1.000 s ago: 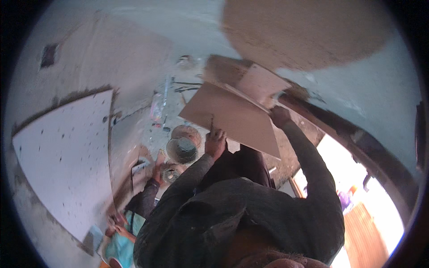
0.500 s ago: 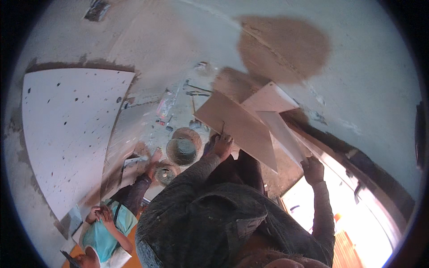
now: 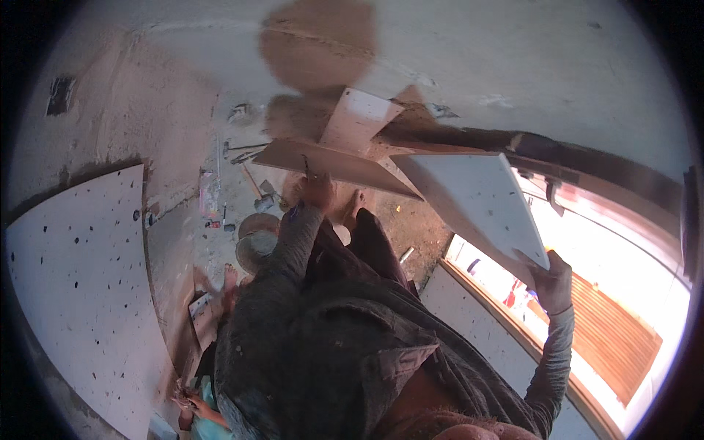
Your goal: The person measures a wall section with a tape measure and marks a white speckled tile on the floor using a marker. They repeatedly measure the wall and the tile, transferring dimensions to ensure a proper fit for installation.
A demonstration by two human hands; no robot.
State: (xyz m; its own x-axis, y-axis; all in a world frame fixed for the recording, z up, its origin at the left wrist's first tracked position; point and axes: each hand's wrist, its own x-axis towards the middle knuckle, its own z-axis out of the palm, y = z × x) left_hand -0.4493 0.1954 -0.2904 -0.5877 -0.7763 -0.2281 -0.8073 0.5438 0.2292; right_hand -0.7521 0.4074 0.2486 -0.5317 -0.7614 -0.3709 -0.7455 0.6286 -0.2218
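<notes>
Left hand (image 3: 317,193) on a brown board (image 3: 352,171), right hand (image 3: 551,284) on a white panel (image 3: 477,196).
The left fingers grip the brown board at its near edge, the board slanting away beyond them; behind it stands a pale spotted panel (image 3: 359,117). Further right, the white panel slopes down toward the person, its lower corner clasped in the right fingers, most of it lying beyond and to the left of them.

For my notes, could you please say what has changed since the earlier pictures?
The right hand has swung the pale flat rectangular panel rightward, away from the flat brown panel. The left hand still holds the latter; the large white dark-speckled panel stays in place.
</notes>
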